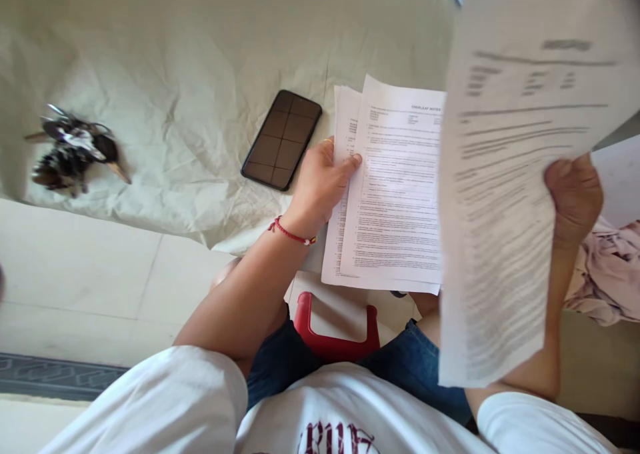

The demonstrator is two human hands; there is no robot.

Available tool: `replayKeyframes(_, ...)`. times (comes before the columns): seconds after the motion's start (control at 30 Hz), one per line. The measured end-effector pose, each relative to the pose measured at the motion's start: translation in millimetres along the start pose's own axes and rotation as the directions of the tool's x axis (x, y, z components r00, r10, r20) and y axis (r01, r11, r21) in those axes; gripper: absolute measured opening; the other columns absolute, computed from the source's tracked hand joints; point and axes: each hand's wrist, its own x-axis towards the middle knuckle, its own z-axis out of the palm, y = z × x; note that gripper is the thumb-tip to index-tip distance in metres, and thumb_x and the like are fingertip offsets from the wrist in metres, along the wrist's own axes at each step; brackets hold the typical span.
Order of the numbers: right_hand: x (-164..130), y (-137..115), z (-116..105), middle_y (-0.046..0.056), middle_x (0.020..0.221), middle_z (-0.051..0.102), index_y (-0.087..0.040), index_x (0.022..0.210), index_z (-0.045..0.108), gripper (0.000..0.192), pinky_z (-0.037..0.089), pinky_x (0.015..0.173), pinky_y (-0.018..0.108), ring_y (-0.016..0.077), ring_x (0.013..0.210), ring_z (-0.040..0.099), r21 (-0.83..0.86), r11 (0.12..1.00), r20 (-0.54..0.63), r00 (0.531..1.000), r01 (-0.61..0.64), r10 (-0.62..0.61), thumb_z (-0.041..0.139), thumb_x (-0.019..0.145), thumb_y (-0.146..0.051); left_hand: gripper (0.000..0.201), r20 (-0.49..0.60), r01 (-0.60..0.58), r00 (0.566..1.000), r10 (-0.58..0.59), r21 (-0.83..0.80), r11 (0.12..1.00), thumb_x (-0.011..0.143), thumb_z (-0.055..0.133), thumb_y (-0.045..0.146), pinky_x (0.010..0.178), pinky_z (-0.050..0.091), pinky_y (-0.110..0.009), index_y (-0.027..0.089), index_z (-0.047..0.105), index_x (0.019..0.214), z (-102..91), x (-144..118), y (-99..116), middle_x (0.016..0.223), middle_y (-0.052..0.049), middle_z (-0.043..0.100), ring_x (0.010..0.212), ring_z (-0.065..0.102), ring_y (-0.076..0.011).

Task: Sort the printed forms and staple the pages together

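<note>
My left hand [325,177] grips the left edge of a few printed sheets [395,194], thumb on top and fingers underneath. The top sheet carries the heading "OVERLEAF NOTES", and another sheet shows behind its left side. In my right hand [575,194] is a single printed sheet [505,207], pinched at its right edge and held up closer to the camera. It is blurred and curved, and it covers the right side of the other sheets. A dark phone [283,141] lies just left of my left hand.
A bunch of keys [77,147] rests on the wrinkled pale cover [190,107] at the left. Pinkish crumpled cloth [607,274] and another white sheet [620,184] are at the right. Below the papers, a red plastic frame [335,344] sits between my legs.
</note>
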Motion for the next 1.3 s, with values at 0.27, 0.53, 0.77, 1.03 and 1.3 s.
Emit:
replayKeyframes(0.27,-14.6,-22.5,39.3,0.0,0.097,0.086,-0.027,0.091,0.087,0.052,0.071,0.096,0.052,0.0246,0.087,0.08,0.111,0.989,-0.119,0.987,-0.094,0.107,0.113,0.057,-0.056,0.008,-0.013,0.021,1.0,-0.02,0.027,0.999,0.1,0.078,0.025,0.095,0.074,-0.051,0.022,0.071,0.103,-0.7,-1.6,1.6,0.106,-0.008,0.087,0.11,0.086,-0.0345)
replayKeyframes(0.53,-11.6,-8.5,38.2,0.001,0.084,0.082,-0.021,0.085,0.08,0.066,0.055,0.062,0.028,0.0147,0.069,0.068,-0.129,0.968,-0.128,0.971,-0.217,0.201,0.11,0.052,-0.069,0.011,-0.018,-0.018,1.0,0.018,0.032,0.999,0.097,0.073,0.024,0.104,0.072,-0.05,0.021,0.072,0.108,-0.7,0.6,-1.1,0.112,-0.01,0.087,0.122,0.083,-0.0344)
replayKeyframes(0.77,-9.5,-4.1,37.5,0.0,0.082,0.08,-0.02,0.085,0.079,0.062,0.049,0.059,0.027,0.0124,0.066,0.062,-0.232,0.947,-0.176,0.967,-0.224,0.185,0.108,0.057,-0.067,0.012,-0.016,-0.029,0.999,0.029,0.025,0.999,0.096,0.074,0.028,0.104,0.073,-0.051,0.022,0.072,0.107,-1.4,0.6,-2.2,0.108,-0.009,0.087,0.115,0.085,-0.0326)
replayKeyframes(1.03,-8.5,3.7,39.4,-0.001,0.085,0.083,-0.022,0.085,0.078,0.078,0.065,0.081,0.033,0.0154,0.077,0.07,0.015,0.959,-0.201,0.939,-0.282,0.279,0.115,0.033,-0.067,0.011,-0.036,-0.019,0.999,0.019,0.024,1.0,0.096,0.073,0.028,0.104,0.071,-0.05,0.022,0.07,0.105,0.6,0.4,-2.3,0.109,-0.009,0.085,0.117,0.084,-0.0322)
replayKeyframes(1.3,-13.5,-4.9,40.8,0.003,0.108,0.089,-0.024,0.098,0.09,0.067,0.067,0.113,0.054,0.0247,0.094,0.081,0.065,0.931,-0.044,0.931,-0.36,0.363,0.117,0.044,-0.053,0.011,-0.018,0.022,1.0,-0.021,0.026,0.999,0.087,0.072,0.02,0.102,0.07,-0.049,0.023,0.067,0.096,0.1,-0.2,-0.4,0.102,-0.007,0.081,0.119,0.082,-0.0334)
